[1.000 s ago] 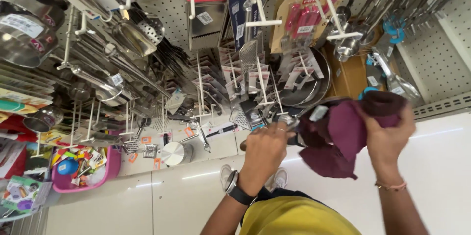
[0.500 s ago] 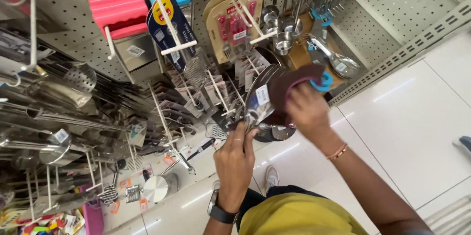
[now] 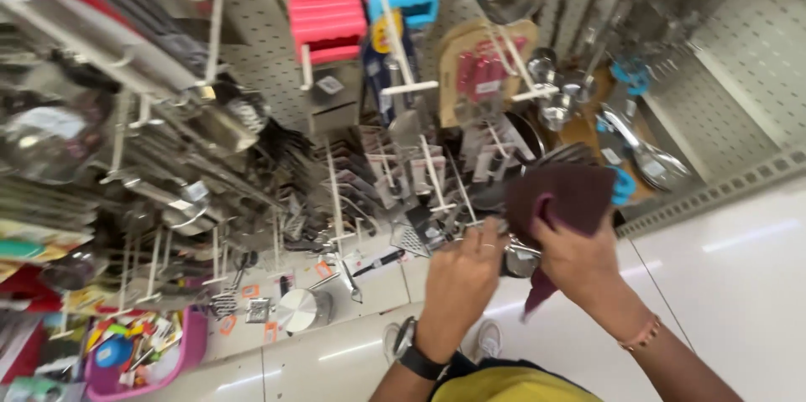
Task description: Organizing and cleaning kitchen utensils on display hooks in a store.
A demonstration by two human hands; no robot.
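Observation:
My right hand point(image 3: 579, 263) grips a dark maroon cloth point(image 3: 558, 196) and presses it against a metal utensil hanging on the store rack. My left hand point(image 3: 462, 280), with a ring and a black wristwatch point(image 3: 413, 353), holds the handle end of that steel utensil point(image 3: 512, 255) just left of the cloth. Both hands are close together in front of the pegboard display point(image 3: 277, 58). The utensil's head is mostly hidden by the cloth.
White peg hooks point(image 3: 395, 41) carry ladles, spatulas, graters and strainers. Red and blue silicone items point(image 3: 327, 7) hang above. A wooden board pack point(image 3: 478, 66) hangs centre. A pink basket point(image 3: 176, 352) of small goods sits low left. White floor tiles point(image 3: 722, 268) lie on the right.
The view has swung left and closer to the rack. Both hands stay together at the utensil, the cloth still pressed over it, now shifted slightly to the right in the picture.

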